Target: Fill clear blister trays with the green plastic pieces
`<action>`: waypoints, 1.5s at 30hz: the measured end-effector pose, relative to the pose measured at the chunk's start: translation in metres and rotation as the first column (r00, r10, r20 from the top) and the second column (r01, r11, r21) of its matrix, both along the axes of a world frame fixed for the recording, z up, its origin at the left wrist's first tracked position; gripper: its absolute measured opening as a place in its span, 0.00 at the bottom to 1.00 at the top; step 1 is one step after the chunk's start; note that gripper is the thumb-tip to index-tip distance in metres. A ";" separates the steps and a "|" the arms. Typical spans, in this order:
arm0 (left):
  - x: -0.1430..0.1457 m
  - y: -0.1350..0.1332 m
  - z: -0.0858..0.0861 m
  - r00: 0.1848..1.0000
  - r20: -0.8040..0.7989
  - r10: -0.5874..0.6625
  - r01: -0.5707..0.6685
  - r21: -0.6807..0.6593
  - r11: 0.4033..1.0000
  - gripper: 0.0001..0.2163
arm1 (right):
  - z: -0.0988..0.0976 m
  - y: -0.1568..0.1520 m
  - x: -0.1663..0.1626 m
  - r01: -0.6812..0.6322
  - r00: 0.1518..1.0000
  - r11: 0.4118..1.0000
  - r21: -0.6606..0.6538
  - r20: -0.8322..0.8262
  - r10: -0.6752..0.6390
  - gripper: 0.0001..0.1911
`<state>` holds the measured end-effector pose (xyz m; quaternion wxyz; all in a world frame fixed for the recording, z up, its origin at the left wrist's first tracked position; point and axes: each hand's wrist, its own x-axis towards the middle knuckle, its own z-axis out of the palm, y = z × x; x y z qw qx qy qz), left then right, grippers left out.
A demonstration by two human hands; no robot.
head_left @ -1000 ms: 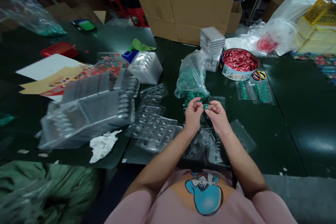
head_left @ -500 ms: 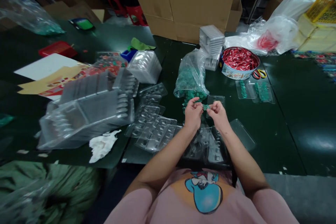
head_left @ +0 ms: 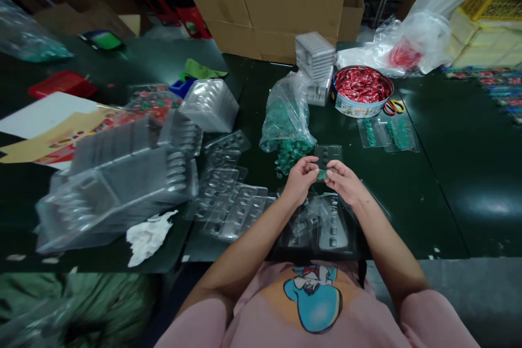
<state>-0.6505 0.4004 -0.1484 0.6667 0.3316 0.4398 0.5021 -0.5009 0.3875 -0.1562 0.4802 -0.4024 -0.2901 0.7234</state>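
My left hand (head_left: 302, 178) and my right hand (head_left: 343, 180) meet above the table, each pinching one end of a small green translucent plastic piece (head_left: 322, 174). Its exact kind is too small to make out. Just beyond the fingers lies a clear blister tray (head_left: 328, 153) with a row of small hollows. A pile of similar green pieces (head_left: 290, 153) spills from the mouth of a clear plastic bag (head_left: 286, 109) to the left of that tray. More clear blister trays (head_left: 236, 212) lie overlapping near my left forearm, and others (head_left: 332, 223) between my forearms.
Stacked clear trays (head_left: 118, 179) fill the left side. At the back right stand a round tin (head_left: 361, 109) of red wrapped pieces, scissors (head_left: 393, 107) and trays holding green pieces (head_left: 398, 135). A cardboard box (head_left: 269, 5) rises behind the table. A crumpled tissue (head_left: 149, 236) lies front left.
Both hands have come slightly nearer to me with the green piece between them, uncovering more of the pile and the tray beyond. The whole view has shifted a little.
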 end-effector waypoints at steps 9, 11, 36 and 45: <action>0.023 0.059 -0.015 0.976 -0.163 -0.144 0.153 0.046 0.987 0.14 | -0.020 0.060 0.024 0.186 0.898 0.964 0.192 0.364 -0.246 0.20; 0.030 0.082 -0.020 0.948 -0.302 -0.096 0.143 0.138 0.980 0.11 | -0.026 0.081 0.026 0.195 0.860 0.955 0.222 0.430 -0.275 0.16; 0.041 0.118 -0.069 0.462 -0.878 0.123 0.312 0.291 0.905 0.15 | -0.055 0.122 0.008 -0.105 0.154 0.966 0.235 0.964 -0.217 0.13; 0.037 0.120 -0.060 0.683 -0.714 0.156 0.099 0.302 0.948 0.10 | -0.058 0.122 0.010 -0.075 0.284 0.946 0.317 0.916 -0.284 0.13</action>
